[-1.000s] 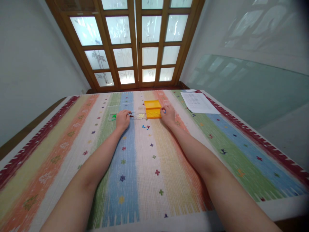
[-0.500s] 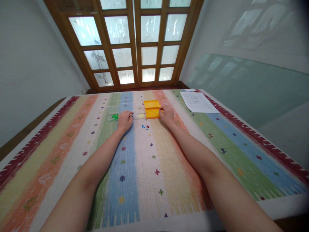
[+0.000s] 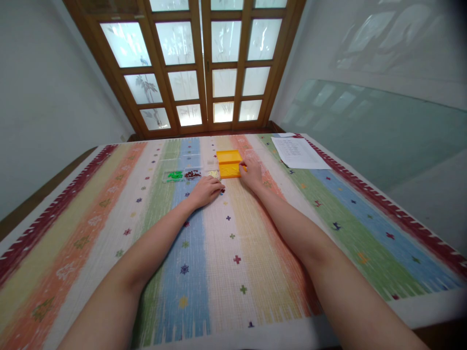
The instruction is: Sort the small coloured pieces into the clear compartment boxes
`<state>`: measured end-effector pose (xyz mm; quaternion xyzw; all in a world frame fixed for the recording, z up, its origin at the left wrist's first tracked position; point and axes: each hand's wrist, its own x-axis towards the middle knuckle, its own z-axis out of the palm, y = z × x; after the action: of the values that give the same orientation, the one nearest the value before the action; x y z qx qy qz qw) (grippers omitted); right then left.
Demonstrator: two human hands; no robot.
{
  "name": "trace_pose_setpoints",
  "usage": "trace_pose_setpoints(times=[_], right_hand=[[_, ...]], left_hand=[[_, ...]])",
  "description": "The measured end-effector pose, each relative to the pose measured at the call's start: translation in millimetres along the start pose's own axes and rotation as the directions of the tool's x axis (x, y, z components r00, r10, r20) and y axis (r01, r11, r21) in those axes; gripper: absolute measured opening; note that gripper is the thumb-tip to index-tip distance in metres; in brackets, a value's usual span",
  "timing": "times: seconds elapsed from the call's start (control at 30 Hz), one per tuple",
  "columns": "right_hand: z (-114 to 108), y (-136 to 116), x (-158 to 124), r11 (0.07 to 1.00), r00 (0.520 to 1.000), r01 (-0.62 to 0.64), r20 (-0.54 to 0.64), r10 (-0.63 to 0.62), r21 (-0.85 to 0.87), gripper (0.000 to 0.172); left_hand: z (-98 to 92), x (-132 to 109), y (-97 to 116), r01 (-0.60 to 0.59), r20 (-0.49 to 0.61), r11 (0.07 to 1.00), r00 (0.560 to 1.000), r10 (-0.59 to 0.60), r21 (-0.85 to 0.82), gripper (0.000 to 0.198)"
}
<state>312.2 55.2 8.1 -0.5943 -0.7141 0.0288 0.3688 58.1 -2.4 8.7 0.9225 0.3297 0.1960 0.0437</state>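
Observation:
An open yellow plastic box [image 3: 229, 156] lies on the striped cloth, its lid folded back. Thumb and fingers of my right hand [image 3: 251, 173] are closed at the box's right edge, gripping it. My left hand [image 3: 207, 191] is low over the cloth just in front of the clear boxes, fingers curled together; what they hold, if anything, is hidden. Under its fingertips is a small dark red mark or piece [image 3: 223, 191]. To the left sit small clear boxes of green pieces [image 3: 175, 175], dark red pieces [image 3: 192, 173] and pale pieces [image 3: 213, 173].
Printed paper sheets [image 3: 301, 153] lie at the table's far right. A striped, patterned tablecloth [image 3: 233, 272] covers the table. Beyond the far edge stand wooden doors with frosted panes [image 3: 224, 82]. A glass panel [image 3: 365, 126] leans along the right wall.
My left hand has moved right and nearer, from the dark red pieces' box to the small blue pieces on the cloth, now covered. My right hand stays at the yellow box.

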Motion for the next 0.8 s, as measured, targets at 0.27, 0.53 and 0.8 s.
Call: trace_pose_setpoints(times=[0.27, 0.53, 0.8], right_hand=[[-3.7, -6.0, -2.3, 1.000, 0.999, -0.004, 0.053, 0.004, -0.010, 0.023], [-5.9, -10.2, -3.3, 1.000, 0.996, 0.000, 0.090, 0.001, -0.013, 0.026], [-5.8, -9.0, -2.6, 1.000, 0.995, 0.007, 0.095, -0.007, 0.002, 0.022]], left_hand=[[5.4, 1.8, -3.3, -0.054, 0.007, 0.999, 0.999, 0.054, -0.004, 0.025], [5.6, 2.6, -2.3, -0.034, -0.006, 0.999, 0.999, 0.034, -0.041, 0.020], [2.0, 1.2, -2.1, 0.030, -0.048, 0.997, 0.998, -0.034, -0.071, 0.014]])
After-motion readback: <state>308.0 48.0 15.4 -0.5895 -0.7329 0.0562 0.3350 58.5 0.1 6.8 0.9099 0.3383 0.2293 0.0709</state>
